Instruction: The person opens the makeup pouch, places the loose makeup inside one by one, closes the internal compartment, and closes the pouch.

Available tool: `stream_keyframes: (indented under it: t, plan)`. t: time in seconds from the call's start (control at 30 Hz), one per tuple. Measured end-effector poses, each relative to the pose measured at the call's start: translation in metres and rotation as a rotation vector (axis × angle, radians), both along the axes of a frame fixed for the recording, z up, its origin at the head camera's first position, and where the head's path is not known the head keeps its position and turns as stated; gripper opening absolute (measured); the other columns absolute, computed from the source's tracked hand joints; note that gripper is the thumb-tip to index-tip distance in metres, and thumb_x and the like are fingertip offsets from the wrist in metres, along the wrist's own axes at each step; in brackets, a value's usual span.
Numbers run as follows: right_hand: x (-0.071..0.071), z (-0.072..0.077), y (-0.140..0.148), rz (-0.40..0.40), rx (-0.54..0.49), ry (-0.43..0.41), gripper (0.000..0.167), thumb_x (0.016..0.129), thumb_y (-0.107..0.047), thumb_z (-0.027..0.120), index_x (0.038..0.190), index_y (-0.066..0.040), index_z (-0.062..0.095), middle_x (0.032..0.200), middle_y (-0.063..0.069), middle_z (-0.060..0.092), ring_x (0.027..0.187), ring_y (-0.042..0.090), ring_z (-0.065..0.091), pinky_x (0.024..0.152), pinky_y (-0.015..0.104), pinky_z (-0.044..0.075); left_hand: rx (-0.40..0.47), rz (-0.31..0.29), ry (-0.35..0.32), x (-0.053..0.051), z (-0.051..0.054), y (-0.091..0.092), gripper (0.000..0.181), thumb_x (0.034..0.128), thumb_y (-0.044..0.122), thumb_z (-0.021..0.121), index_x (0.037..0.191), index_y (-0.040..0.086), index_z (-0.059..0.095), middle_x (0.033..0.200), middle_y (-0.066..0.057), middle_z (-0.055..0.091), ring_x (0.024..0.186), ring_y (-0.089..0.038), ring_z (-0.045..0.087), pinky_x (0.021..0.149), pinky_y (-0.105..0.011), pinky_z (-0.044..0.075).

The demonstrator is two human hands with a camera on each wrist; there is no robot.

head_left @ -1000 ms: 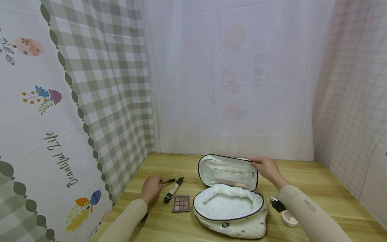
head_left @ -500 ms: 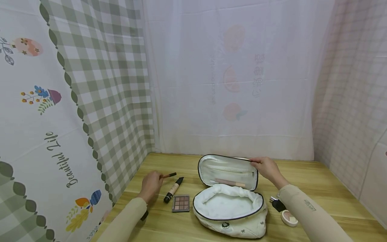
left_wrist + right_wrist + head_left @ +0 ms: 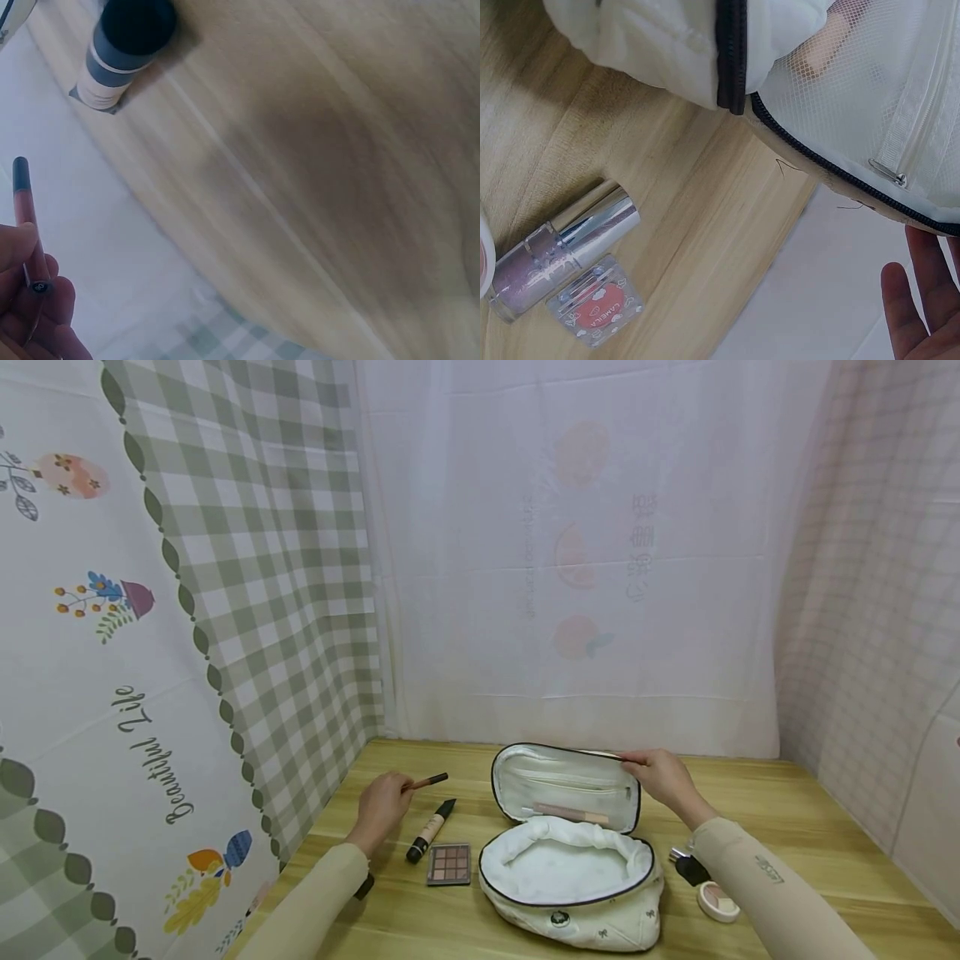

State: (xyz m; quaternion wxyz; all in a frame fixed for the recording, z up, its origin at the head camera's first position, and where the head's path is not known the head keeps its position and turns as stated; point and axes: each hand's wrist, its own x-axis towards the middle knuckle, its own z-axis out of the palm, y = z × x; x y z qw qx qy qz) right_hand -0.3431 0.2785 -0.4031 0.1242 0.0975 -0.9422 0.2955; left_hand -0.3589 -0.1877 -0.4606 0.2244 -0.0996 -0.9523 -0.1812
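My left hand (image 3: 384,806) pinches a thin brown pencil (image 3: 429,782) with a dark cap, held above the table left of the pouch; the left wrist view shows the pencil (image 3: 27,225) between thumb and fingers. A white quilted pouch (image 3: 577,922) stands unzipped, its hollow lined in white. My right hand (image 3: 667,781) grips the top right corner of its raised lid (image 3: 517,777). Behind the lid's mesh pocket lies a pinkish stick (image 3: 570,813). In the right wrist view the fingers of my right hand (image 3: 930,300) are at the lid's zipped edge (image 3: 840,176).
Left of the pouch lie a thick black-and-beige tube (image 3: 431,832) and an eyeshadow palette (image 3: 449,865). A dark item (image 3: 364,886) is partly under my left forearm. Right of the pouch are a round compact (image 3: 717,902), a shiny tube (image 3: 570,251) and a small clear pink case (image 3: 596,304).
My left hand has moved forward and slightly right, and the pencil has moved along with it. My right hand and the lid have stayed in place.
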Motion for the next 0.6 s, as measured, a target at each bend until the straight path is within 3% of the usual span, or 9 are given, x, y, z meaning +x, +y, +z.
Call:
stream_keyframes:
  t: [0.6]
  plan:
    - [-0.002, 0.000, 0.001, 0.007, 0.011, 0.001, 0.027, 0.098, -0.015, 0.060, 0.118, 0.001, 0.071, 0.119, 0.027, 0.065, 0.116, 0.049, 0.055, 0.090, 0.060, 0.045, 0.037, -0.116, 0.121, 0.002, 0.010, 0.018, 0.013, 0.0867, 0.014, 0.077, 0.099, 0.013, 0.077, 0.093, 0.000, 0.070, 0.082, -0.020, 0.065, 0.072, -0.040, 0.053]
